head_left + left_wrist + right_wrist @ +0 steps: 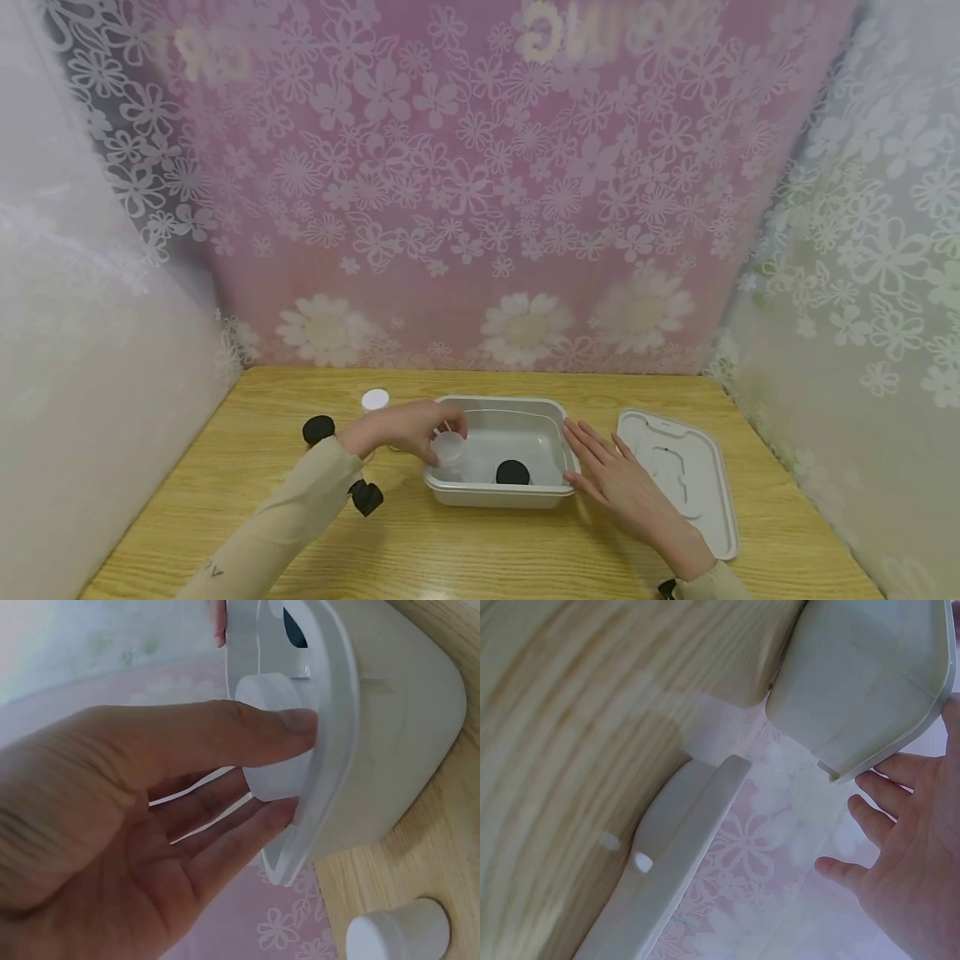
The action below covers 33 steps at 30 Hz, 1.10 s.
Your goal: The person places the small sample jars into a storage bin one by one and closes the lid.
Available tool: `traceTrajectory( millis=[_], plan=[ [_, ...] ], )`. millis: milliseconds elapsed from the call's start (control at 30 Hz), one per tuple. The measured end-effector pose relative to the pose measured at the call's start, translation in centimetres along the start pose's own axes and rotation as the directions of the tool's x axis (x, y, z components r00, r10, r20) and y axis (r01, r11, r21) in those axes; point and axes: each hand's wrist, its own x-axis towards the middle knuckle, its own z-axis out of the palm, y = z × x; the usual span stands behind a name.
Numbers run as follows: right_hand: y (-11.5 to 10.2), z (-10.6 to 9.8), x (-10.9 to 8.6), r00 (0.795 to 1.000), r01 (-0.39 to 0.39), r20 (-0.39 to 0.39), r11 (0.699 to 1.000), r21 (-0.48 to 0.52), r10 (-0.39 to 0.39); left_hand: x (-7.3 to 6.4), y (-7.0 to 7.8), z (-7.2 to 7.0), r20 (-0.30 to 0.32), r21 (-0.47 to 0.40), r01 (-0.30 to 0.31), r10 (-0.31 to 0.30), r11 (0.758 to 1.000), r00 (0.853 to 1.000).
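The small round translucent-white plastic jar (448, 448) looks light, stiff and smooth, likely a little slippery if the fingers are damp, though hardly fragile. Its side wall seems the best hold, thumb opposed to fingers, and that is how the left hand (417, 427) pinches it. It sits within the outline of the white rectangular plastic bin (502, 500), toward 9 o'clock; whether it touches the floor there, I cannot tell. The right hand (611, 479), well apart from the left, lays nearly straight fingers against the bin's 3 o'clock end, gripping nothing.

Counted: one bin; one flat off-white plastic lid (705, 500) on the yellow wood-grain table (487, 554), at 4 o'clock from the bin; one jar in hand; one black round-topped container (513, 472) inside, at 6 o'clock; one white cylindrical plastic pot (375, 400) at 10 o'clock outside; one black disc-shaped top (318, 429) at 9 o'clock, its lower part hidden
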Motion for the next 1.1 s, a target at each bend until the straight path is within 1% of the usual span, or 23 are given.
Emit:
traceTrajectory(
  millis=[133,233,367,500,533,633,767,833,900,933,1033,1067,1100],
  plan=[
    [0.0,-0.1,-0.1,1.000,-0.005,0.002,1.000,0.002,0.005,0.2,0.4,-0.3,0.016,0.079,0.029,-0.030,0.996,0.999],
    [0.0,-0.1,0.0,1.000,-0.001,-0.005,1.000,0.004,0.001,0.5,0.6,-0.1,0.023,0.121,0.036,-0.039,0.992,0.999],
    [0.0,-0.1,0.1,1.000,0.006,-0.008,1.000,0.004,-0.006,0.9,1.0,0.3,0.051,0.135,0.068,-0.076,0.988,0.996],
    [0.0,-0.1,0.1,1.000,0.003,0.004,1.000,0.003,-0.003,1.3,1.3,0.8,0.071,0.137,0.128,-0.138,0.982,0.988],
    [0.0,-0.1,0.1,1.000,0.003,0.007,1.000,0.002,-0.003,1.4,1.4,0.9,0.070,0.152,0.139,-0.151,0.978,0.986],
    [0.0,0.0,0.1,1.000,0.006,0.006,1.000,0.003,-0.006,1.6,1.9,1.0,0.060,0.204,0.187,-0.203,0.961,0.977],
    [0.1,0.0,0.1,1.000,0.012,0.001,1.000,0.007,-0.012,1.9,2.8,1.1,0.049,0.288,0.251,-0.276,0.924,0.960],
    [0.1,0.0,0.1,1.000,0.012,0.001,1.000,0.010,-0.012,2.1,3.1,1.3,0.046,0.321,0.272,-0.301,0.907,0.952],
    [0.1,0.0,0.1,1.000,0.009,0.003,1.000,0.013,-0.009,2.5,3.1,1.6,0.043,0.353,0.279,-0.313,0.893,0.949],
    [0.1,0.0,0.1,1.000,0.009,0.003,1.000,0.011,-0.009,2.7,3.0,1.8,0.039,0.373,0.276,-0.313,0.886,0.949],
    [0.1,0.0,0.0,1.000,0.010,0.005,1.000,0.009,-0.010,3.1,2.6,2.2,0.044,0.429,0.257,-0.304,0.866,0.952],
    [0.1,0.0,0.0,1.000,0.011,0.004,1.000,0.008,-0.011,3.3,2.3,2.3,0.047,0.446,0.234,-0.284,0.864,0.958],
    [0.1,0.0,0.0,1.000,0.013,0.004,1.000,0.005,-0.013,3.3,2.3,2.4,0.052,0.456,0.228,-0.282,0.860,0.958]
  ],
)
